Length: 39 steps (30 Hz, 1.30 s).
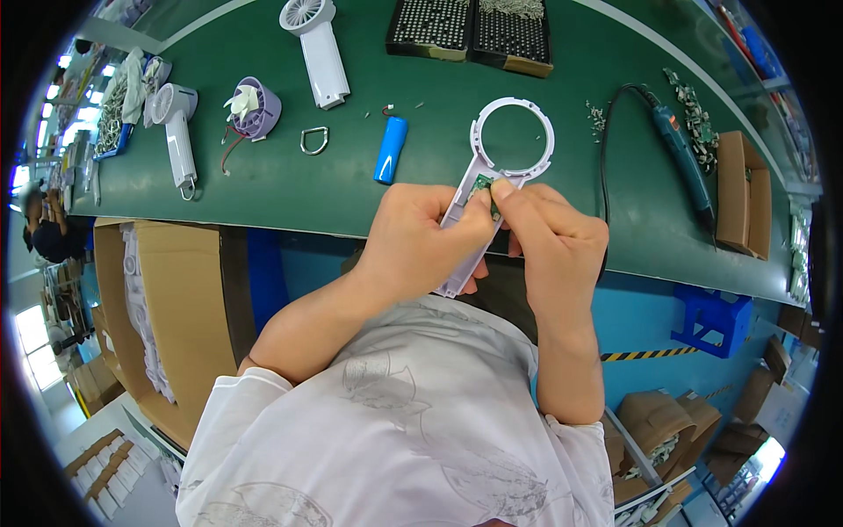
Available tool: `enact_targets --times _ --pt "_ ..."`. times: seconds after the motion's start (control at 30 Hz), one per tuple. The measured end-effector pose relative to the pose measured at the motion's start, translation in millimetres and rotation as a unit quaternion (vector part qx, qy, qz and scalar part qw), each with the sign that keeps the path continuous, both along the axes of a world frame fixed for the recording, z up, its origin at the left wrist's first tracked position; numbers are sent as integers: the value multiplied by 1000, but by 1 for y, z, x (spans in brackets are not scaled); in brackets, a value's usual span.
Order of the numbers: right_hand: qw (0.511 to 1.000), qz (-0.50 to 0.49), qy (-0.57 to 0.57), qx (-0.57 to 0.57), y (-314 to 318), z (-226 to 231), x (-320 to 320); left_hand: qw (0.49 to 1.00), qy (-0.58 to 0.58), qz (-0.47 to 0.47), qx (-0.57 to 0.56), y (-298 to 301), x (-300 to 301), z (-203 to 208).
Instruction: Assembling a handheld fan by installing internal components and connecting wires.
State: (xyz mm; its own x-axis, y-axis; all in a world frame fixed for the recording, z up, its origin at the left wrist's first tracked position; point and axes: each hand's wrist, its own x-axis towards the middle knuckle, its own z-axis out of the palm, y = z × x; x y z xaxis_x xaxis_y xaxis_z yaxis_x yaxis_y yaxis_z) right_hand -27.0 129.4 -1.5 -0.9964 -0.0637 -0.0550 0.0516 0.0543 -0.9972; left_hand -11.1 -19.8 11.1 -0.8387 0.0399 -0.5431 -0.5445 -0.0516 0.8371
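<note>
My left hand (420, 241) grips the handle of a white plastic fan housing half (496, 158), its open ring pointing away from me over the green table (263, 184). My right hand (549, 241) pinches a small green circuit board (484, 186) with thumb and forefinger at the neck of the housing, just below the ring. Both hands are held together at the table's near edge. The lower handle is mostly hidden behind my left fingers.
On the table lie a blue cylindrical battery (391, 149), a purple fan motor with blades (254, 109), two assembled white handheld fans (318, 44) (178, 132), a metal D-ring (314, 140), an electric screwdriver (680, 154), two parts trays (471, 31) and a cardboard box (742, 193). An open carton (167, 316) stands to my left.
</note>
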Motion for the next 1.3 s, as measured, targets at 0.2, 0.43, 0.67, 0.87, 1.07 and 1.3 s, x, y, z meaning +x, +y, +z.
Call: enact_targets --times 0.2,0.43,0.67,0.87,1.07,1.3 --pt "1000 4 -17 0 1 1 -1 1000 -13 9 16 0 -1 1" --pt "997 35 -30 -55 5 0 -1 999 -17 1 48 -7 -5 2" --pt "994 38 -56 -88 5 12 -7 988 -49 22 142 -19 -10 1" --pt "998 48 -34 -15 32 24 -33 901 26 -3 432 -35 -14 -44" --pt "980 58 143 124 51 37 -101 766 121 -54 629 -30 -30 -57" --pt "883 110 286 356 40 37 -184 751 127 -61 645 -28 -34 -59"
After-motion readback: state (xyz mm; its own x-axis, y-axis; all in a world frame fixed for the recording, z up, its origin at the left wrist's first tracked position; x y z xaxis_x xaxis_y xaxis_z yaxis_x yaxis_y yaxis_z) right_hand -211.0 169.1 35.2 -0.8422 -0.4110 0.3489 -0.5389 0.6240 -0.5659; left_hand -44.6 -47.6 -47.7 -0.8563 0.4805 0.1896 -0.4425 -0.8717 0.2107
